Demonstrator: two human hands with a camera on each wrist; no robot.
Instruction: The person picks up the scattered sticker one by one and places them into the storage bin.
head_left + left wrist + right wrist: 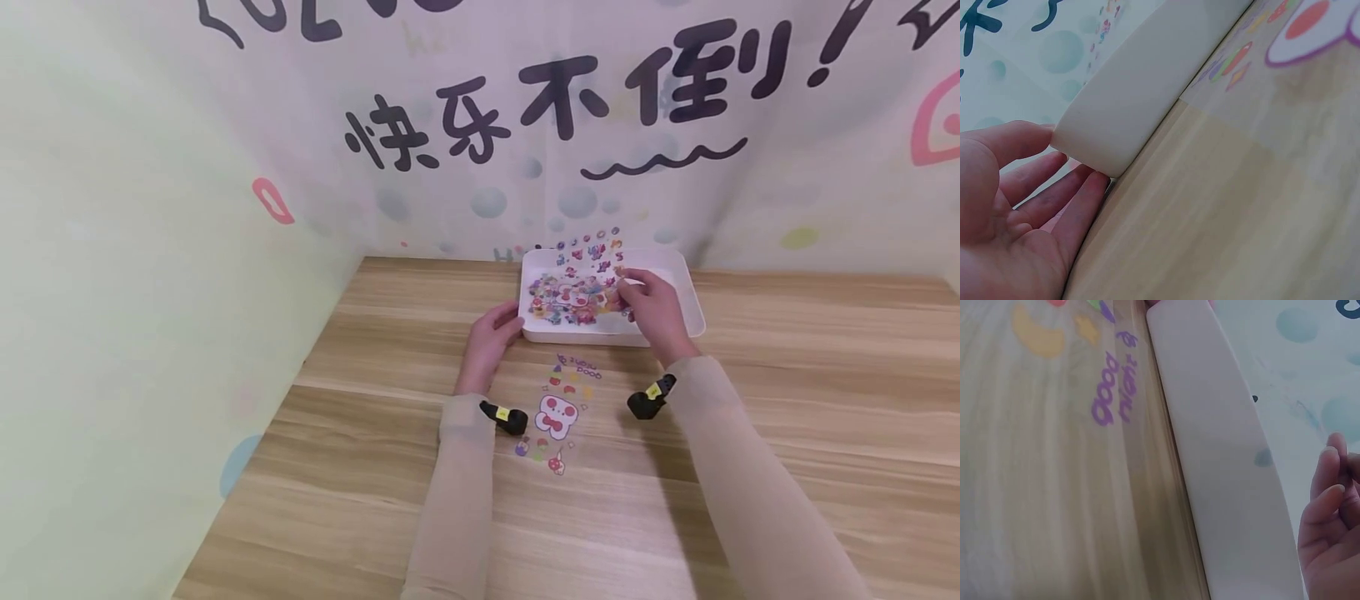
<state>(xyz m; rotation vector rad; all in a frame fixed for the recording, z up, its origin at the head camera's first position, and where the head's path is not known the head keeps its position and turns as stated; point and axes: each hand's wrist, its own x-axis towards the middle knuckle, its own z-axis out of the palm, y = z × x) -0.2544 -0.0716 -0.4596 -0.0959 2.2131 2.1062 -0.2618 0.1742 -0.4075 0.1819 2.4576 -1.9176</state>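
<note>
My left hand [491, 340] holds the front left corner of a white tray [603, 337]; in the left wrist view the thumb touches its rim and the fingertips [1099, 181] meet its lower edge. Over the tray, my right hand [654, 310] pinches the right side of a clear sticker sheet [597, 253], which stands tilted up with small colourful figures on it. Below it in the tray lies a pile of stickers [573, 300]. In the right wrist view my right fingers [1329, 500] are bent together behind the tray wall, and the held sheet barely shows.
A clear sheet with a white bunny sticker [557, 417] lies flat on the wooden table [360, 467] in front of the tray. Behind the tray hangs a white cloth [480, 167] with black lettering. A pale wall covering [150, 292] borders the table's left edge.
</note>
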